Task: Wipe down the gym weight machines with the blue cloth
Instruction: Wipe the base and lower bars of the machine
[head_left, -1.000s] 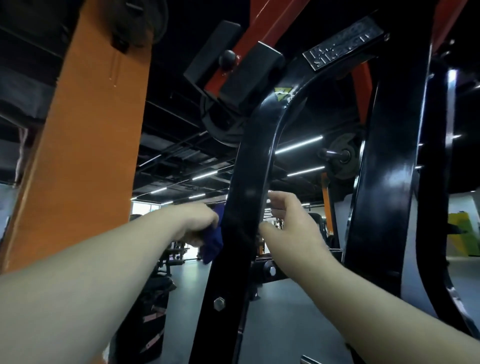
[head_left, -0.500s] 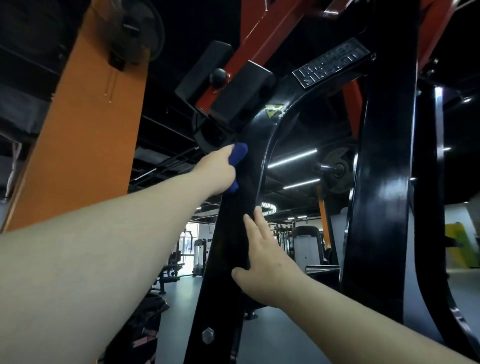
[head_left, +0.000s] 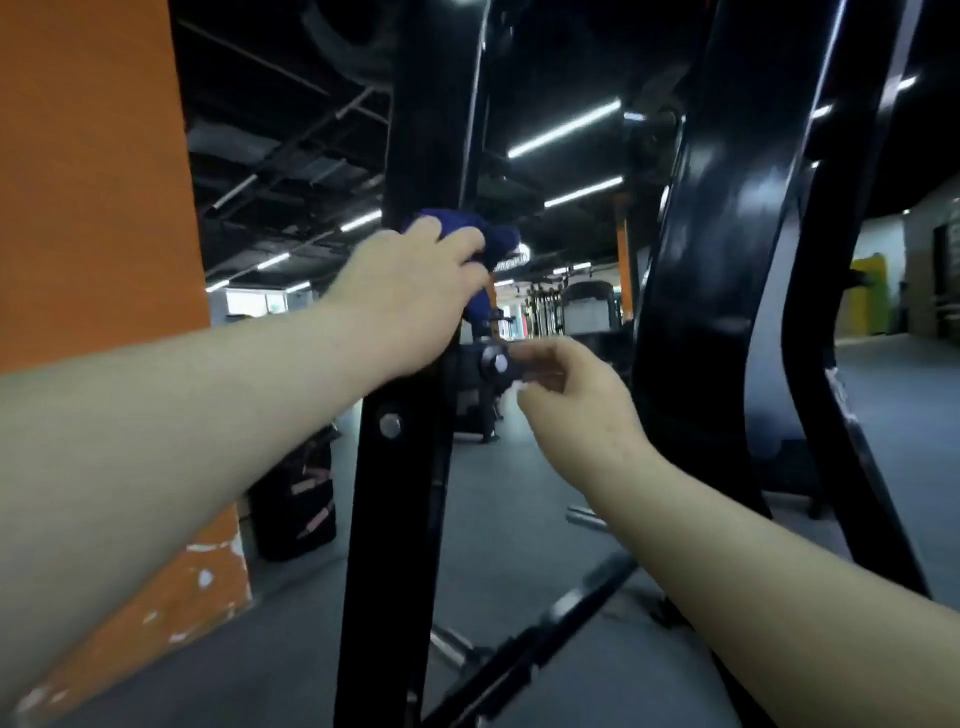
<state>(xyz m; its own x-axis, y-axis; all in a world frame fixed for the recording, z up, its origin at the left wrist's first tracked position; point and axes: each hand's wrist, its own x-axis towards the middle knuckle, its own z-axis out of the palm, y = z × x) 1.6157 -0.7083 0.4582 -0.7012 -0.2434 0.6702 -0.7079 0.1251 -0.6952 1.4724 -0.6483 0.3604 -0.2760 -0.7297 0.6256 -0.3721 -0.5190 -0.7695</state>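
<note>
A tall black upright (head_left: 400, 499) of the weight machine fills the middle of the head view. My left hand (head_left: 415, 296) grips the blue cloth (head_left: 491, 241) and presses it round the post at mid height. The cloth bunches out past my fingers to the right. My right hand (head_left: 576, 395) hovers just right of the post, fingers loosely curled and holding nothing, beside a bolted black bracket (head_left: 493, 364).
A broad orange pillar (head_left: 93, 208) stands at the left. A second glossy black frame member (head_left: 727, 260) rises on the right. A black base bar (head_left: 545, 634) lies across the grey floor, and a dark bin (head_left: 296, 509) sits behind the post.
My left hand has slid the cloth down the post from its curved top. My right hand has let go of the post and now hangs beside it. The view has tilted downward.
</note>
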